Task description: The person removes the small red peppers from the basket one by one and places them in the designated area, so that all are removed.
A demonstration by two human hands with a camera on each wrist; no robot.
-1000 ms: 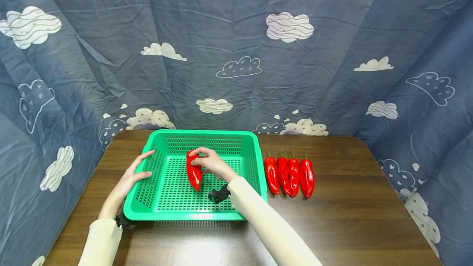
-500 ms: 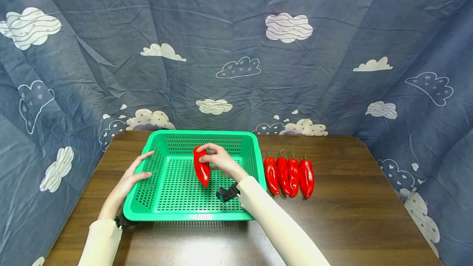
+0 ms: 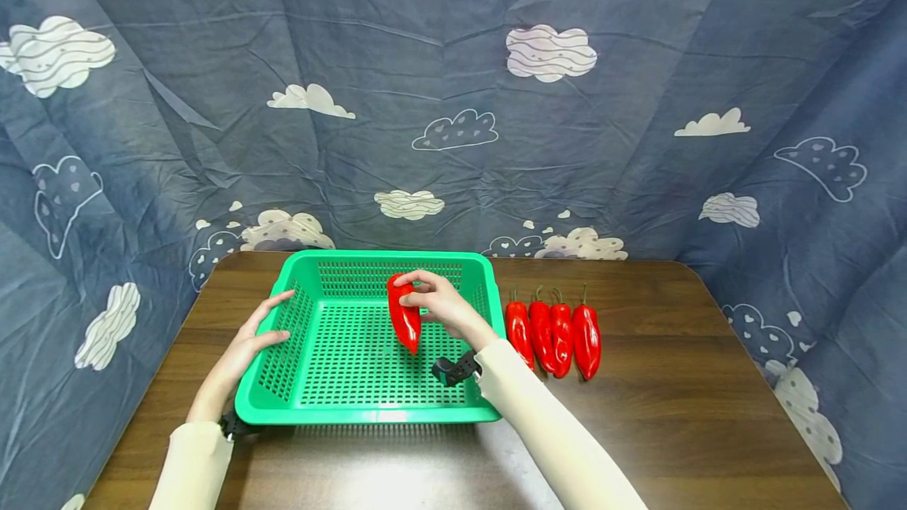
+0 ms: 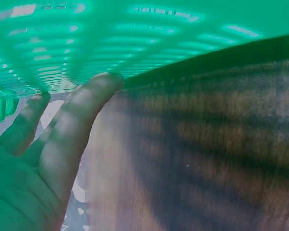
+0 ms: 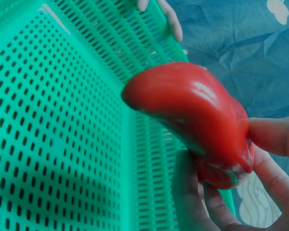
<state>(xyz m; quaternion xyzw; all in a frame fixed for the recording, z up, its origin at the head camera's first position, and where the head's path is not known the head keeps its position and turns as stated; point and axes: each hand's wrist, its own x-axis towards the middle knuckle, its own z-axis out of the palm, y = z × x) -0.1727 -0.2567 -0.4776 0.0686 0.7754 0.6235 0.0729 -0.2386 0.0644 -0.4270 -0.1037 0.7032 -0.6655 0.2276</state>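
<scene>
A glossy red pepper (image 3: 405, 323) hangs tip-down over the green plastic basket (image 3: 368, 415), pinched near its stem end between the thumb and fingers of my right hand (image 3: 442, 304). The right wrist view shows the same pepper (image 5: 192, 101) close up, its rounded tip toward the basket floor and fingers on both sides of its top. My left hand (image 3: 244, 346) lies along the basket's left side, fingers extended over the rim. In the left wrist view, the left fingers (image 4: 70, 134) reach up to the slotted outer wall (image 4: 111, 43).
Several red peppers (image 3: 561, 337) with green stems lie side by side on the wooden table (image 3: 680, 392), close to the basket's right wall. A blue cloud-print curtain (image 3: 453, 171) hangs right behind the table and along both sides.
My right hand has moved to the right and slightly up with the pepper, from the basket's middle toward its right side. The left hand and basket stay in place.
</scene>
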